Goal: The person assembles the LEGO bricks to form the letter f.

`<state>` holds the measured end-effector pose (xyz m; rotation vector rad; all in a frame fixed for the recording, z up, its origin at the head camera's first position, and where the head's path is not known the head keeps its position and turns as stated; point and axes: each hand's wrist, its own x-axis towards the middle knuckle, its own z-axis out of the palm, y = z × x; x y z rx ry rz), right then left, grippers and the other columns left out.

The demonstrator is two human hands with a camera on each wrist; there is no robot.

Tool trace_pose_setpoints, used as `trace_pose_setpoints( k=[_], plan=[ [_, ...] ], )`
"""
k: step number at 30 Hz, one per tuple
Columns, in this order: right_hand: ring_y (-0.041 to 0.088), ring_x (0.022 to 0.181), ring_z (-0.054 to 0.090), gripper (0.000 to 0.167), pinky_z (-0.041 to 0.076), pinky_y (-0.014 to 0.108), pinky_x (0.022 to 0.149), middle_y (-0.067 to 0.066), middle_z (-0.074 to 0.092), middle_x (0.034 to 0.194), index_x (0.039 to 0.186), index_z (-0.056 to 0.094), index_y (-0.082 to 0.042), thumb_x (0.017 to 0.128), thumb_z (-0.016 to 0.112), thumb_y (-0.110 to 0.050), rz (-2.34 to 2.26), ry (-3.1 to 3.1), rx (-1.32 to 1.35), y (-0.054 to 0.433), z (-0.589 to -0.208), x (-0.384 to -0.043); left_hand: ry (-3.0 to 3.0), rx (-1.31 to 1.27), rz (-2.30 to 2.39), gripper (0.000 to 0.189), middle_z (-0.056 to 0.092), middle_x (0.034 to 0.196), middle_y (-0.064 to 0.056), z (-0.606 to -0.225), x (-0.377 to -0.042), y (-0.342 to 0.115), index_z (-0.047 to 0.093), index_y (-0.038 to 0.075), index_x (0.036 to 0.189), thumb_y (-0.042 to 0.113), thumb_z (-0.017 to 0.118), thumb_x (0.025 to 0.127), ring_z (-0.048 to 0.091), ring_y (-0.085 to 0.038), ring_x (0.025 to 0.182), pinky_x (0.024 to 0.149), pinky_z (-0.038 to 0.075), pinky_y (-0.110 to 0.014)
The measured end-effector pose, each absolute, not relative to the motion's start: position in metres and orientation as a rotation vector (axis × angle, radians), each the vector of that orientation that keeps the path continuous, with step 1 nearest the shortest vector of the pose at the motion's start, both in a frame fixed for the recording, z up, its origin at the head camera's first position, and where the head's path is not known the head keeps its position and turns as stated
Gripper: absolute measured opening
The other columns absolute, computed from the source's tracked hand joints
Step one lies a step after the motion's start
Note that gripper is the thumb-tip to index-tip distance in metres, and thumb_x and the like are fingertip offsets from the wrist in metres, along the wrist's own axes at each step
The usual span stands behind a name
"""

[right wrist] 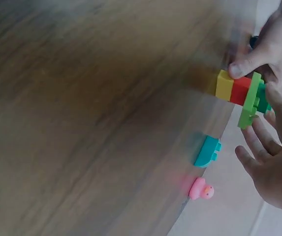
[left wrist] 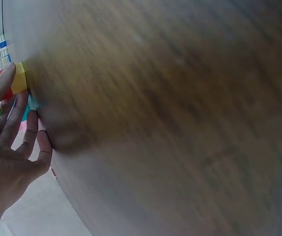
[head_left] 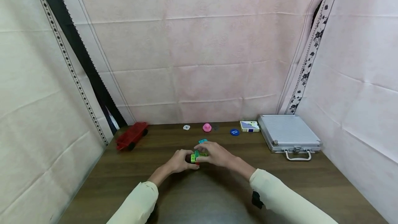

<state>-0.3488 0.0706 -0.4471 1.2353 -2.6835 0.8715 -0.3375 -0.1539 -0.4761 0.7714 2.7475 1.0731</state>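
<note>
A small stack of toy building blocks [head_left: 193, 158] stands on the table between my two hands. In the right wrist view it has a yellow block [right wrist: 224, 85] at the bottom, a red block [right wrist: 239, 90] above, then a long light green block [right wrist: 249, 102] and a dark green block [right wrist: 263, 100] on top. My left hand [head_left: 178, 162] holds the lower blocks, its thumb against the red one. My right hand [head_left: 216, 153] pinches the green blocks between thumb and fingers. Just beyond it lies a turquoise block [right wrist: 208, 151] with a curved side.
Farther back are a pink rubber duck [head_left: 207, 127], a small white piece [head_left: 186, 127], a blue disc [head_left: 234, 132] and a small flat box [head_left: 249, 126]. A red toy vehicle [head_left: 132, 136] stands back left. At the right lies a silver case [head_left: 289, 134]. Pale cloth surrounds the table.
</note>
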Motion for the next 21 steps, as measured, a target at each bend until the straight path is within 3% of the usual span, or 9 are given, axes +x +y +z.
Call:
trace_pose_setpoints(
  k=[8, 21],
  plan=[
    [0.037, 0.112, 0.068, 0.04, 0.054, 0.054, 0.096, 0.016, 0.07, 0.122, 0.134, 0.064, -0.004, 0.1, 0.073, -0.022, 1.184, -2.572, 1.148, 0.083, -0.437, -0.368, 2.766, 0.734, 1.055, 0.044, 0.071, 0.096, 0.0, -0.474, -0.336, -0.155, 0.07, 0.002, 0.12, 0.027, 0.087, 0.087, 0.063, -0.013, 0.084, 0.074, 0.054, -0.031],
    [0.037, 0.118, 0.066, 0.034, 0.052, 0.052, 0.1, 0.02, 0.07, 0.125, 0.129, 0.067, 0.003, 0.097, 0.074, -0.008, 1.092, -2.646, 0.974, 0.103, -0.46, -0.399, 2.759, 0.653, 1.006, 0.063, 0.068, 0.122, -0.012, -0.474, -0.337, -0.154, 0.062, -0.003, 0.135, 0.032, 0.086, 0.088, 0.063, -0.022, 0.106, 0.093, 0.054, -0.046]
  ],
)
